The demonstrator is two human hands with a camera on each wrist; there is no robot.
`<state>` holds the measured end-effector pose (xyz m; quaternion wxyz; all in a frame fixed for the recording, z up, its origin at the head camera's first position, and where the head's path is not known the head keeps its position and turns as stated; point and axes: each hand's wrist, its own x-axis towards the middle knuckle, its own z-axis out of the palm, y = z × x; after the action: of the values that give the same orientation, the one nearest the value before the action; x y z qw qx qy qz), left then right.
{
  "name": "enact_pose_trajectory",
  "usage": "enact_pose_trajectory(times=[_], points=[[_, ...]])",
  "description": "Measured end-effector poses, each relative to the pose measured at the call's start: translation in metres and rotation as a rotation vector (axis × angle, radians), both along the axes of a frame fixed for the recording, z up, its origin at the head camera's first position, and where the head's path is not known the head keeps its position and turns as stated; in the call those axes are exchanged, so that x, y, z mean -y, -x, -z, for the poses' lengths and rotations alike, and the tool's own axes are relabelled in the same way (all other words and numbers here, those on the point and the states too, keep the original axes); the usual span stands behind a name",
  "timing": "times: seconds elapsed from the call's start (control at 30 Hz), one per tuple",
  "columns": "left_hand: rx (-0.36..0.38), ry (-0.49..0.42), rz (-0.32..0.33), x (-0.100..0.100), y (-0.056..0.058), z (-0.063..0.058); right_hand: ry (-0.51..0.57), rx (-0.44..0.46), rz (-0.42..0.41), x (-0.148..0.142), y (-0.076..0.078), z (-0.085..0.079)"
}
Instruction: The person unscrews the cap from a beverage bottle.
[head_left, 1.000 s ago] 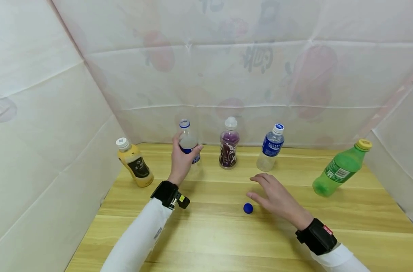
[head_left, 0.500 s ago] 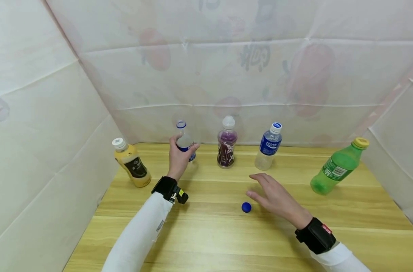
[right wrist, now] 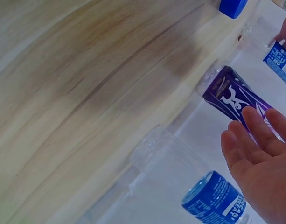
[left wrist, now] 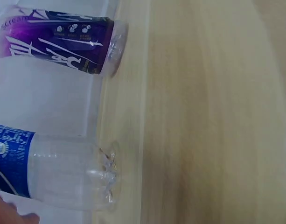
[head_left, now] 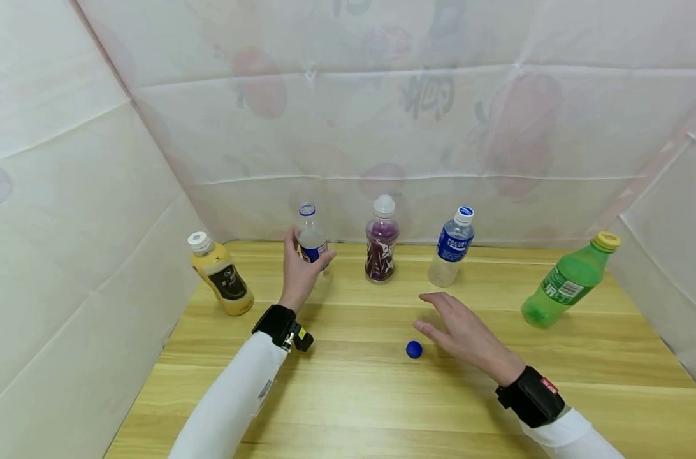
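Observation:
In the head view, a clear bottle (head_left: 311, 237) with a blue label stands uncapped towards the back left. My left hand (head_left: 300, 273) is at its lower part, fingers along the left side and the thumb across the near side, spread loosely. The left wrist view shows the bottle's base (left wrist: 103, 179) on the table and fingertips (left wrist: 12, 215) right at the label. My right hand (head_left: 468, 335) hovers over the table with relaxed fingers and holds nothing. Just left of its thumb lies a blue bottle cap (head_left: 413, 349).
A purple-drink bottle (head_left: 382, 245) stands at back centre. Right of it is a capped bottle with a blue label (head_left: 454, 245). A yellow-drink bottle (head_left: 224, 278) stands at far left, a green bottle (head_left: 572, 280) at far right. White sheets (head_left: 382, 127) close off the table's back and sides.
My left hand has shifted slightly left and towards me against the bottle, and more of the blue label shows. The bottle looks more upright. The right hand stays still.

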<state>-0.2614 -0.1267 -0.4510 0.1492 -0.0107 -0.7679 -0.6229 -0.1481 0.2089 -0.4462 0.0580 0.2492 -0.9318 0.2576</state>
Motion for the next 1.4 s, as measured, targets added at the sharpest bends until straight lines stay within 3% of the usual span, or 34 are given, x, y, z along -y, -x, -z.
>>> enact_pose_trajectory(times=[0.2, 0.33, 0.43, 0.63, 0.73, 0.83, 0.97, 1.23, 1.4], points=[[-0.012, 0.106, -0.04, 0.007, -0.022, -0.009, 0.004, 0.0, -0.001, 0.001, 0.0, 0.0], [-0.095, 0.162, -0.043, 0.009, -0.036, -0.02, 0.007, 0.003, 0.001, 0.001, 0.0, -0.002], [-0.246, 0.182, -0.053, 0.011, -0.047, -0.029, 0.01, 0.008, 0.004, 0.001, 0.0, -0.003], [-0.634, 0.22, -0.1, 0.019, -0.06, -0.048, 0.013, 0.018, 0.001, 0.001, 0.0, -0.003], [-0.777, 0.224, -0.153, 0.027, -0.061, -0.057, 0.014, 0.022, 0.0, 0.001, 0.0, -0.003], [-0.875, 0.236, -0.245, 0.037, -0.062, -0.064, 0.011, 0.022, 0.0, 0.002, 0.0, -0.003], [-0.929, 0.25, -0.348, 0.051, -0.063, -0.069, 0.007, 0.028, 0.0, 0.003, 0.0, -0.004], [-0.94, 0.241, -0.503, 0.068, -0.069, -0.07, 0.004, 0.027, -0.005, 0.004, 0.0, -0.005], [-0.842, 0.221, -0.555, 0.079, -0.075, -0.064, 0.005, 0.022, -0.009, 0.005, 0.001, -0.005]])
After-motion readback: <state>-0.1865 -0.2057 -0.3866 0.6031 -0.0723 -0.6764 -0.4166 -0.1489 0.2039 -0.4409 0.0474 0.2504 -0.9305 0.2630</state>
